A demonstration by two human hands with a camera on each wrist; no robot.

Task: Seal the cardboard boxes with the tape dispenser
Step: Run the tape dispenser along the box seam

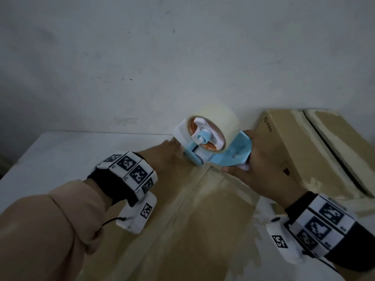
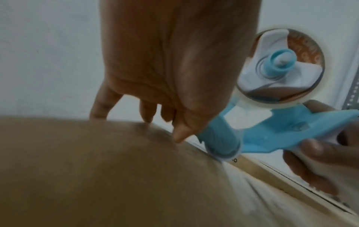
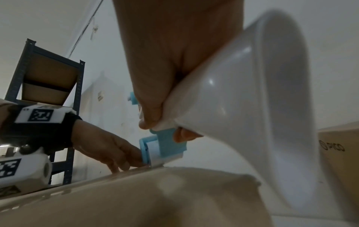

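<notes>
Tape dispenser (image 1: 211, 145) in right hand (image 1: 257, 171), on cardboard box (image 1: 182, 230).

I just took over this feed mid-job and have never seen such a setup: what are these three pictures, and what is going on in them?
There is no machine: a person works with bare hands and wears marker bands with a small camera on each wrist. The big picture comes from a head camera looking down; the other two look along each hand. The right hand grips the handle of a blue and white tape dispenser, whose roller sits at the far end of the seam of the box in front. The left hand rests with straight fingers on that box, beside the roller. A second box lies to the right. Both stand on a white table.
</notes>
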